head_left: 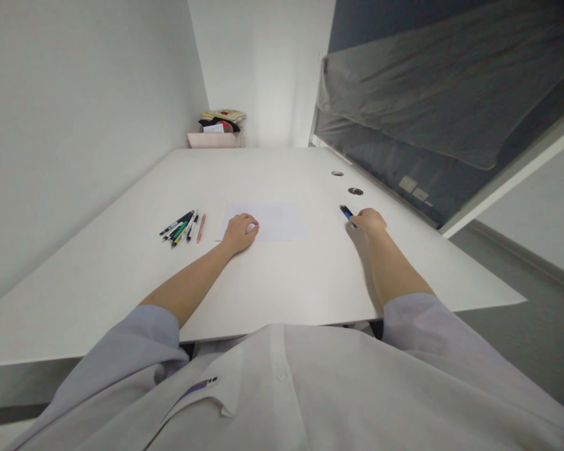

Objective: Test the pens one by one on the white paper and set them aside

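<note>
A white sheet of paper (277,220) lies flat on the white table, faint against it. My left hand (239,233) rests on the paper's left part with the fingers loosely curled, and nothing shows in the small gap by the thumb. Over the table to the right of the paper, my right hand (370,220) is closed around a blue and black pen (346,213). Its tip end points away to the upper left; whether more than one pen is in the grip I cannot tell. Left of the paper lies a loose pile of several pens (181,227), with a pink pen (201,228) beside it.
Two round cable-hole covers (355,191) sit in the table (263,285) near its right edge. A dark partition (418,125) draped with plastic sheeting runs along the right. A pale pink box (211,139) of items stands at the far end. A wall (84,106) borders the left.
</note>
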### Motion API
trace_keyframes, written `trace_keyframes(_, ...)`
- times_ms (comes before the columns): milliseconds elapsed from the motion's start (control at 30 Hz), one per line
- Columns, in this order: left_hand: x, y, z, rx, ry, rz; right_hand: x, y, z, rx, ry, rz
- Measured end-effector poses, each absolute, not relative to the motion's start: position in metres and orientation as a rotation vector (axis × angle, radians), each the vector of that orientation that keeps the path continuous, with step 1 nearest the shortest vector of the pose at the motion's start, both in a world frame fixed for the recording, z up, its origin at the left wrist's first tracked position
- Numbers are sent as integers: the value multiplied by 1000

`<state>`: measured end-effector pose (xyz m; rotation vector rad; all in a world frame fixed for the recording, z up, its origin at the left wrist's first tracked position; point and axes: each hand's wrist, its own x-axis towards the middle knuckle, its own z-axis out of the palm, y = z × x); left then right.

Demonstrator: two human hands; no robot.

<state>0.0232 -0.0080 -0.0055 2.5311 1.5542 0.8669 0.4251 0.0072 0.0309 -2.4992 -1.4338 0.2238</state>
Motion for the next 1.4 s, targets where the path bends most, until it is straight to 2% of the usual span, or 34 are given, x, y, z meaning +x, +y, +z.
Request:
trace_keyframes(867,24,-8,-7,2547,1534,834,431,10,23,-2420,-1344,238)
trace_keyframes(1100,24,-9,-6,2519,1621,785,424,5,28,-2329,-1229,41)
trace_keyframes(1400,24,-10,-5,2531,1652,760,429,4,22,-2329,-1210,117)
